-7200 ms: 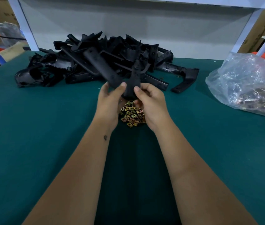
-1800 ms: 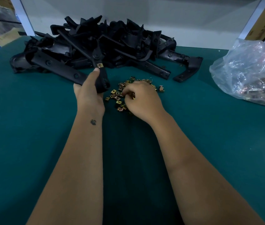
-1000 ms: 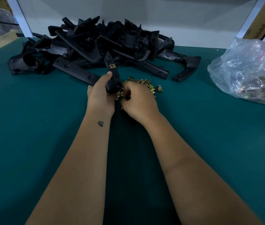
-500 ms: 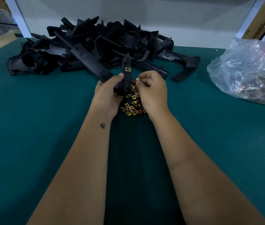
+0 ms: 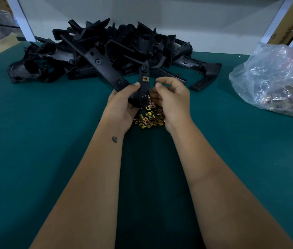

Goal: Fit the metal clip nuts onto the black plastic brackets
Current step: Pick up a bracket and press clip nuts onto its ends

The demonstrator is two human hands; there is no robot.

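Since half a sec ago my right hand (image 5: 173, 97) backed off the bracket (image 5: 143, 87); fingers curled, can't tell if a nut's pinched. Left hand (image 5: 122, 105) grips bracket upright over the clip nut pile (image 5: 150, 116), mid-bench. One clip nut (image 5: 145, 78) seated; 2nd pending, I reckon.

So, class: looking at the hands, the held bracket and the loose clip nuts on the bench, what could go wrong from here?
1. The left hand grips the black bracket low down, so pushing a nut on near its upper end might twist it.
2. The right hand hovers beside it; whether its fingertips pinch a nut is unclear, and one could drop.
3. The loose clip nuts lie under both wrists and may scatter.
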